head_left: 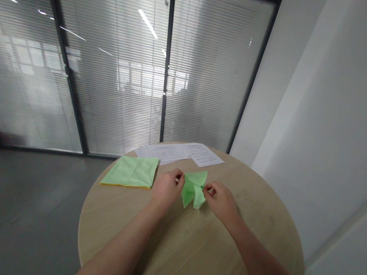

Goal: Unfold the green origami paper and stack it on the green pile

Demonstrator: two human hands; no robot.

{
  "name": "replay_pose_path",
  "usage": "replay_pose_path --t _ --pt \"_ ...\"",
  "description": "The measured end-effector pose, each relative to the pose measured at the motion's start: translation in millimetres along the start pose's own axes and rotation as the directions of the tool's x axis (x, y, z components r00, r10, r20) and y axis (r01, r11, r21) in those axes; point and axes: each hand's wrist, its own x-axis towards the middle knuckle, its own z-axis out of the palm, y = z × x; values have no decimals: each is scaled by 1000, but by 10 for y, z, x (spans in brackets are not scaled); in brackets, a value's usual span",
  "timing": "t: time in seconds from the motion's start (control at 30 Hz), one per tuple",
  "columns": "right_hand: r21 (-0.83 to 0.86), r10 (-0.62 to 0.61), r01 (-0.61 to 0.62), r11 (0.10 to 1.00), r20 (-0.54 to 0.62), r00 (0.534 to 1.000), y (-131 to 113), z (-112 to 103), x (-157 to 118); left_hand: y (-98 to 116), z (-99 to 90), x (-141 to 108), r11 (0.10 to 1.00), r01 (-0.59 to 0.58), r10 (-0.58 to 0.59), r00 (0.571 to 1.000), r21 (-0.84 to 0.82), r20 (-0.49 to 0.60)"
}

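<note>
Spanning the near part of a round wooden table (198, 262) with both forearms, closer to the body than the fingers. Holding a green paper piece (190, 190) directly between the two sets of fingertips: just right of the left fingers, just left of the right ones, with neither hand nearer, both touching. Showing no single clear long axis in the piece; flaring into one broad flap on the far side of the fingertips and two narrower, parted flaps toward the body. Leaving unclear whether hanging free of the tabletop or brushing it at the lower tips.

With the left hand (168, 186), pinching the left edge between thumb and forefinger, curling the other fingers toward the palm. With the right hand (220, 200), pinching the right side near the meeting of the flaps, slightly nearer the body than the left pinch; bending the remaining fingers loosely.

Seeing, just left of the left fingers, creased green paper (132, 171) with a yellow near edge. Beyond the fingertips, seeing printed white sheets (167, 152) overlapping near the far rim. Farther still, facing a glass partition (126, 76) with blinds.
</note>
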Motion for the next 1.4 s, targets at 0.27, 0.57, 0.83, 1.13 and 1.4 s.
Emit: replay_pose_path --t 0.27,0.57,0.83,1.13,1.4 --pt "238 118 -139 961 100 988 -21 19 13 -9 -73 15 994 48 -48 999 101 -6" --pt "436 215 -246 866 120 969 91 69 53 52 48 -33 993 119 -116 968 0 222" --pt "467 268 -280 839 94 959 153 36 96 -39 92 12 973 87 -148 948 216 283" --pt "434 257 -244 867 29 966 201 16 140 -353 7 186 978 156 -176 973 137 150" --pt "538 310 -220 814 -82 947 156 -73 148 -549 19 312 881 229 -239 971 -413 29"
